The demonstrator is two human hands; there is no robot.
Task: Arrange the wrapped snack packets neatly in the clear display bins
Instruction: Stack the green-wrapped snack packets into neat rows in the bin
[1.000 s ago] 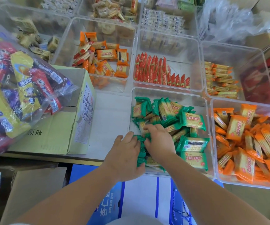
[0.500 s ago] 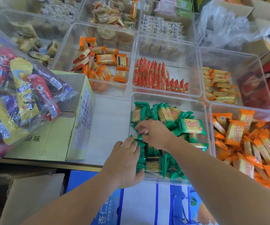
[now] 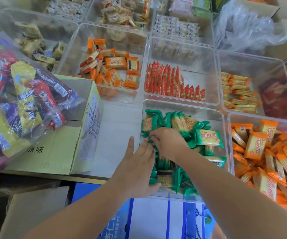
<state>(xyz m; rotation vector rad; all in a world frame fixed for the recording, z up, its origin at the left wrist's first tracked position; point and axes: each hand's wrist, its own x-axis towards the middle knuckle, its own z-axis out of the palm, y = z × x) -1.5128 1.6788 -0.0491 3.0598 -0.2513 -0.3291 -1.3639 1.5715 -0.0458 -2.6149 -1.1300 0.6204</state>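
Note:
The clear bin [image 3: 182,104] in front of me holds green wrapped cracker packets [image 3: 208,138], loose at the back and right. A row of them stands on edge along the bin's left side. My left hand [image 3: 137,163] lies flat against this row [image 3: 163,176] by the left wall, fingers straight, thumb low at the near end. My right hand [image 3: 167,142] reaches in from the right, and its curled fingertips pinch a green packet [image 3: 149,137] at the far end of the row, just beyond my left fingertips.
A bin of loose orange packets [image 3: 260,152] stands to the right. Behind are bins with red packets [image 3: 173,83], orange packets [image 3: 115,66] and yellow packets [image 3: 239,92]. A cardboard box [image 3: 53,144] and a plastic bag of mixed snacks [image 3: 18,92] sit at the left.
My right hand moved from the near part of the bin to the far end of the row. My left hand's fingers straightened and slid forward along the row.

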